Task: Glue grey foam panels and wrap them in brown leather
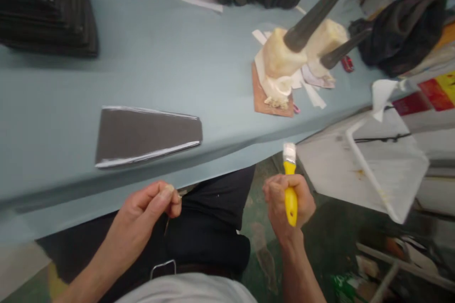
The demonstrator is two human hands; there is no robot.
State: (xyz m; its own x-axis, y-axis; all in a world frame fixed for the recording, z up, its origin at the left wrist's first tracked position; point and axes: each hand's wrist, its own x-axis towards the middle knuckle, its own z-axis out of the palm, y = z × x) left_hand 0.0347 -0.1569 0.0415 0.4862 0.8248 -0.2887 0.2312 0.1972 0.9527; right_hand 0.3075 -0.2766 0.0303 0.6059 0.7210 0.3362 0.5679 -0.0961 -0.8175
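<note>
My right hand (289, 201) is closed around the yellow handle of a small brush (289, 170), bristles pointing up, held below the table edge over my lap. My left hand (156, 203) is pinched shut just under the table's front edge, thumb against fingertips; what it pinches is too small to make out. On the pale blue table (149, 57) in front of me lies a dark grey tapered piece of material (147, 135) with whitish edges, apart from both hands.
A cream-coloured glue-caked block with two dark rods (302, 47) stands on brown card at the right. Black stacked material (46, 9) sits at the far left, more stacks at the back. A black bag (401, 33) and a white stand (369, 161) are to the right.
</note>
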